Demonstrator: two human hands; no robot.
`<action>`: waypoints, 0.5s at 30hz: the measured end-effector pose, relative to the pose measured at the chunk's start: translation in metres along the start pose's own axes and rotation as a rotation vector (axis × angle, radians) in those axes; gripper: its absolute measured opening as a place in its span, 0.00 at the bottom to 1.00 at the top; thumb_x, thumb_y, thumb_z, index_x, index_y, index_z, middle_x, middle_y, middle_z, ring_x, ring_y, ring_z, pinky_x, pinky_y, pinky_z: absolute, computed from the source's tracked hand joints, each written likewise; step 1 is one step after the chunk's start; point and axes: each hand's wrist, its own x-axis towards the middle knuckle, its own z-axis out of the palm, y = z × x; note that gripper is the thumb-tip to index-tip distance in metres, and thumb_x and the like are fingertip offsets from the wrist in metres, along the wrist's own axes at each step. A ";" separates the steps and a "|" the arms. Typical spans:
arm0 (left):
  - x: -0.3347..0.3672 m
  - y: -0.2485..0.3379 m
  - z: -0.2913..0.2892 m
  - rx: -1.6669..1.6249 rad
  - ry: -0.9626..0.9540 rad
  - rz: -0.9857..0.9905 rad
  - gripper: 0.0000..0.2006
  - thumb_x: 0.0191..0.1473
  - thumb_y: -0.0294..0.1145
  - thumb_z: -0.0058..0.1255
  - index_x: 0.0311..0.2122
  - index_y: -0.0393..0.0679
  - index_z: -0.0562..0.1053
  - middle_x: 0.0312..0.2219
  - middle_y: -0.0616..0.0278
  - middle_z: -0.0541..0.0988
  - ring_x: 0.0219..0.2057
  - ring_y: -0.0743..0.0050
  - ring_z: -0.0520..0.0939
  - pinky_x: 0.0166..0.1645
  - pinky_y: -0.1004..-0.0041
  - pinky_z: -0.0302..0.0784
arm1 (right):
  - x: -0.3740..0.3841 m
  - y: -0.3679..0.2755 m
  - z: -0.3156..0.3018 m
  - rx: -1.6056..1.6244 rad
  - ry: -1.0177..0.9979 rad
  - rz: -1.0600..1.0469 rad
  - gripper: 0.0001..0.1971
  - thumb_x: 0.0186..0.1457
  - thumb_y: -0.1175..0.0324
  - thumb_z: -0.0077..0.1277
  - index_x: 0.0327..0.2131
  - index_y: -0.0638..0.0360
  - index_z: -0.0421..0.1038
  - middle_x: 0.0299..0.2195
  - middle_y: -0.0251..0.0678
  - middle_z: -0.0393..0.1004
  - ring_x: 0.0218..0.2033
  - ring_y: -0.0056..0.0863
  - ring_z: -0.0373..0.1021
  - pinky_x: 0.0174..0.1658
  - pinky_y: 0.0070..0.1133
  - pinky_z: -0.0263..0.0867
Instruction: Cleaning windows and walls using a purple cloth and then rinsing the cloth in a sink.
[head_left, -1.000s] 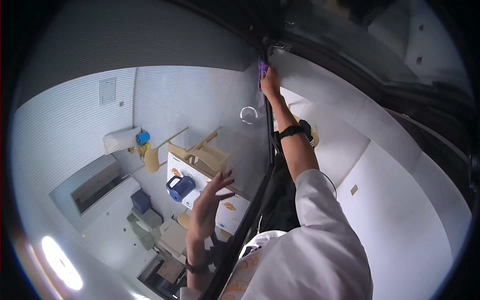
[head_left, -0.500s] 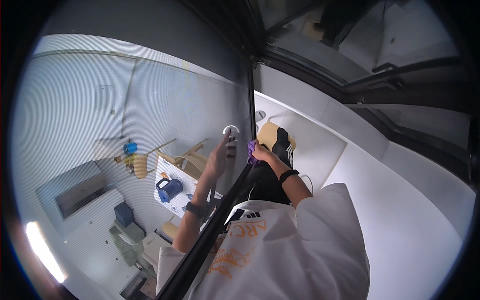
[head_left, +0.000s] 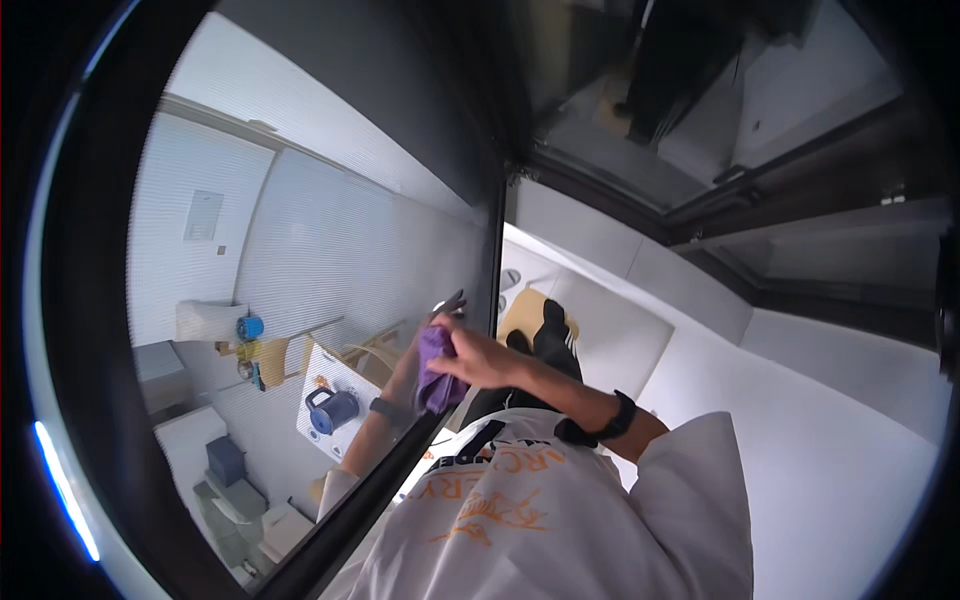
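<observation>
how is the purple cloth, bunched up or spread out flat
Bunched up: the purple cloth shows as a creased, compact wad in the grip of the right hand, not laid out flat.

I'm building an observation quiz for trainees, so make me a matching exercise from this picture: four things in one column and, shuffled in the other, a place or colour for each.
Things:
1. cloth
2. jug
3. shirt
4. seat

Places or colours:
A. beneath the person's feet
B. white with orange print
C. in the right hand
D. on the white tabletop

Pairs: 1-C, 2-D, 3-B, 4-A
</observation>
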 end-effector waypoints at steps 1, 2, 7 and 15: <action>-0.009 0.025 0.004 -0.023 -0.014 0.029 0.28 0.60 0.38 0.30 0.64 0.40 0.51 0.55 0.43 0.65 0.56 0.51 0.67 0.59 0.62 0.62 | -0.005 -0.027 0.002 0.015 -0.015 -0.089 0.25 0.55 0.62 0.54 0.49 0.61 0.54 0.36 0.45 0.71 0.37 0.32 0.72 0.42 0.27 0.66; -0.013 0.055 0.011 -0.045 -0.022 0.080 0.29 0.60 0.41 0.30 0.64 0.40 0.51 0.56 0.43 0.63 0.57 0.51 0.65 0.60 0.61 0.61 | -0.011 -0.063 0.002 0.137 -0.039 -0.136 0.27 0.56 0.61 0.55 0.51 0.60 0.52 0.37 0.44 0.71 0.38 0.30 0.72 0.43 0.26 0.68; -0.071 0.229 0.038 -0.090 0.134 0.433 0.36 0.58 0.55 0.31 0.66 0.43 0.47 0.61 0.43 0.54 0.62 0.48 0.58 0.63 0.56 0.55 | -0.020 -0.189 0.033 0.068 -0.052 -0.598 0.33 0.47 0.68 0.60 0.54 0.60 0.53 0.44 0.51 0.68 0.39 0.48 0.72 0.42 0.33 0.68; -0.098 0.301 0.088 -0.063 0.149 0.620 0.46 0.53 0.70 0.31 0.67 0.45 0.40 0.66 0.44 0.40 0.67 0.46 0.43 0.67 0.52 0.38 | 0.008 -0.141 0.042 -0.290 0.422 -0.739 0.33 0.40 0.72 0.62 0.51 0.56 0.58 0.45 0.50 0.68 0.39 0.52 0.71 0.38 0.36 0.70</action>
